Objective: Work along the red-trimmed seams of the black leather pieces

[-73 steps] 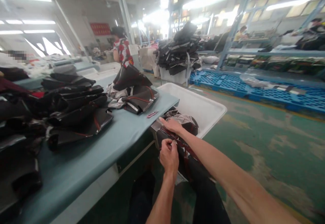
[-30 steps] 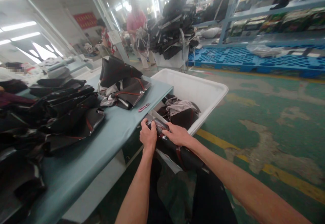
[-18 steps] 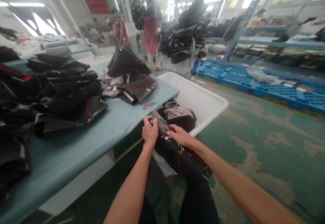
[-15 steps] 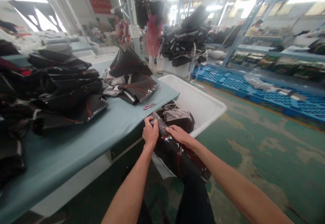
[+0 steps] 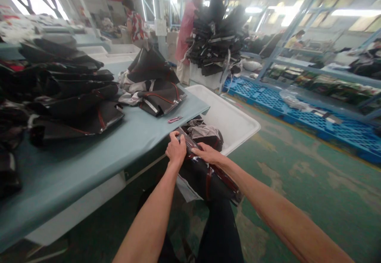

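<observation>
A black sewn piece point(image 5: 195, 177) with red-brown trim and a pale grey underside hangs in front of my legs. My left hand point(image 5: 176, 149) grips its upper left edge, thumb on top and fingers curled round. Along its upper right part, my right hand point(image 5: 210, 154) is closed, the thumb pressing on the dark surface. Just beyond the hands, more black and grey pieces point(image 5: 205, 132) lie in a white plastic bin point(image 5: 238, 116). Small red-handled thread snips point(image 5: 174, 119) rest on the table near its edge.
The blue-green table point(image 5: 143, 136) on the left bears a tall stack of black pieces point(image 5: 80, 100) and a smaller pile point(image 5: 160, 96). Blue pallets point(image 5: 306, 106) and a metal rack stand at right. Co-workers are behind, one in pink point(image 5: 184, 28) beside a high dark heap point(image 5: 216, 40).
My view has shifted slightly. Both hands keep their hold on the black piece, with little visible movement. The person in pink has moved closer to the dark heap.
</observation>
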Motion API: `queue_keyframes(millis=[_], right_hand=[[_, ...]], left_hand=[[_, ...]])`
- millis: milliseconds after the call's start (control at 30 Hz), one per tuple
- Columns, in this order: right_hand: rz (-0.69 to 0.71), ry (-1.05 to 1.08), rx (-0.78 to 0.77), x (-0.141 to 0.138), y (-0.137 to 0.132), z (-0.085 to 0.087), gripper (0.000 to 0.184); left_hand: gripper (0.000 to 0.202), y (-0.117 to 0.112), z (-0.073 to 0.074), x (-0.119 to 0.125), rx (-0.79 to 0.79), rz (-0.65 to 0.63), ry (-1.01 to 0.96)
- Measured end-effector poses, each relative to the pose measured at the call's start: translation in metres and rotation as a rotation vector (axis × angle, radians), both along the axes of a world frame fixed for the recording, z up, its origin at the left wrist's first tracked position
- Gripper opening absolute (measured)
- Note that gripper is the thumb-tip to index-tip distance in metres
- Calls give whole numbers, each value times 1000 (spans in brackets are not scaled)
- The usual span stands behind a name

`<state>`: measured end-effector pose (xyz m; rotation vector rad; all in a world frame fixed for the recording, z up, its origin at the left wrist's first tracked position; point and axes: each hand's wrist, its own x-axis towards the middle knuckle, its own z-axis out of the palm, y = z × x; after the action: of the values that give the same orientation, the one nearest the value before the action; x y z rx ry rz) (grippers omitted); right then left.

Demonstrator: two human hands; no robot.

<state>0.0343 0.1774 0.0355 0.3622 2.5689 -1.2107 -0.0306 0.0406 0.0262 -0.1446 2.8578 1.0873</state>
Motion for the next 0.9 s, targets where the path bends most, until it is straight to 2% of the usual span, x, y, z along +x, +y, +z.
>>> queue_keyframes(millis=[67,100,233,267,367,467,567,667,767,833,900], right_hand=[[-5,3,-112,2,0,-5,38],[-25,10,-80,3,-1,-7,39],[-96,64,285,7,-10,-5,51],[-88,53,306,8,-11,-1,55],[-51,33,228,12,-4,14,65],[-49,18,222,27,7,25,70],[-4,-26,335,49,12,28,65],[66,-45,442,65,8,25,61],[49,11,469,69,2,22,57],[40,31,482,68,0,21,52],[42,26,489,68,0,20,51]], left_hand=[[38,1,0,-2,-10,1,-10],[38,1,0,-2,-15,3,-13],[38,3,3,-3,-41,16,-7],[40,3,4,-2,-48,17,-2],[41,2,7,-2,-68,-10,24],[44,-2,6,-2,-91,-50,67],[52,-9,6,4,-131,-42,117],[53,-13,15,11,-205,-36,271],[48,4,33,17,-273,-194,464],[46,29,42,20,-283,-334,516],[43,55,44,25,-299,-428,529]])
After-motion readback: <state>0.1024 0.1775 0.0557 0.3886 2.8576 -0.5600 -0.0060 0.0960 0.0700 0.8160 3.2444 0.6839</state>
